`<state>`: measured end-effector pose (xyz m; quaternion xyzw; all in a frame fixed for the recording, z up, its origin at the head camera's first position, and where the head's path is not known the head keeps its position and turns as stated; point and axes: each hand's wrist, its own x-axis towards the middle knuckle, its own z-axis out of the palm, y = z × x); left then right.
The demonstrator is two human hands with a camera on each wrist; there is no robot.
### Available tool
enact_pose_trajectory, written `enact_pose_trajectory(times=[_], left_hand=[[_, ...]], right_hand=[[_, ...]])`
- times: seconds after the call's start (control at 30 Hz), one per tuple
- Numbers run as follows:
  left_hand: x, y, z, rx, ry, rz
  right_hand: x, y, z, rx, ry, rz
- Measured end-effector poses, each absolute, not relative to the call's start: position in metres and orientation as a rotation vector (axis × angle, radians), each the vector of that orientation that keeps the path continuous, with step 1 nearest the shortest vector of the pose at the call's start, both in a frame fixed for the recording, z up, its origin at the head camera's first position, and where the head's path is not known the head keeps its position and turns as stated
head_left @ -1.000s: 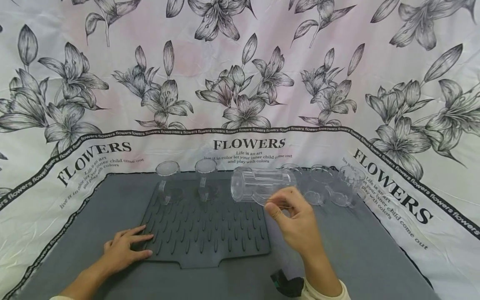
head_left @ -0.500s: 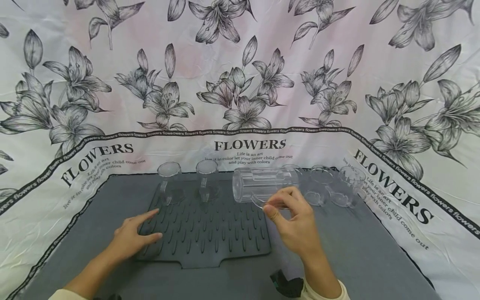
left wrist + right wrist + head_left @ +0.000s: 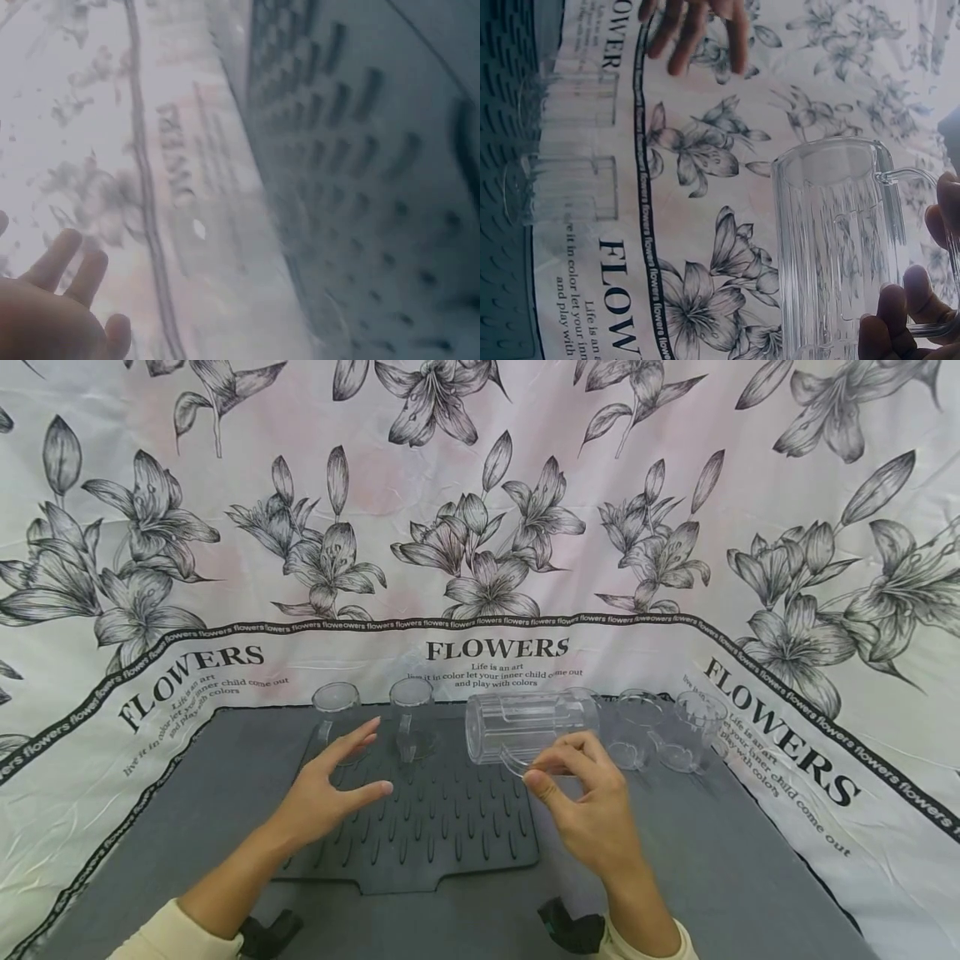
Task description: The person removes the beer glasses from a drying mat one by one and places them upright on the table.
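My right hand [image 3: 588,802] pinches the handle of a clear ribbed mug [image 3: 510,727], which lies sideways in the air over the mat's back right corner. In the right wrist view the same mug [image 3: 832,247] shows with the fingers [image 3: 889,319] at its handle. My left hand [image 3: 322,789] hovers above the left part of the dark drying mat [image 3: 397,872], thumb and fingers spread apart, holding nothing. Just beyond its fingers stands one clear mug [image 3: 336,697], and a second mug [image 3: 412,697] stands to the right of it, both at the mat's back.
Several more clear mugs stand at the back right; one [image 3: 637,727] is right of the held mug and another [image 3: 693,731] is near the table's right edge. Rows of raised ridges cover the mat. A floral cloth [image 3: 487,568] hangs behind the grey table [image 3: 735,860].
My left hand has lifted off the mat's left edge and moved right and away from me towards the held mug. The right hand and its mug have hardly moved.
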<state>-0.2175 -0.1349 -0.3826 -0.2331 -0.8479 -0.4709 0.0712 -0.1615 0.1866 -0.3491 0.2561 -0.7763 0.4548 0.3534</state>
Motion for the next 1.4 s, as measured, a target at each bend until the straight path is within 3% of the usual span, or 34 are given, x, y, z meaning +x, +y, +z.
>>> enact_pose_trajectory(times=[0.63,1.4], left_hand=[[-0.216,-0.064,-0.343,-0.937,-2.466,-1.624],[-0.22,-0.056,-0.346,-0.944,-2.339,-1.568]], right_hand=[[-0.162,0.177,-0.352,0.73,-2.024,1.094],[-0.162,0.171,-0.356,0.789,-2.033,1.113]])
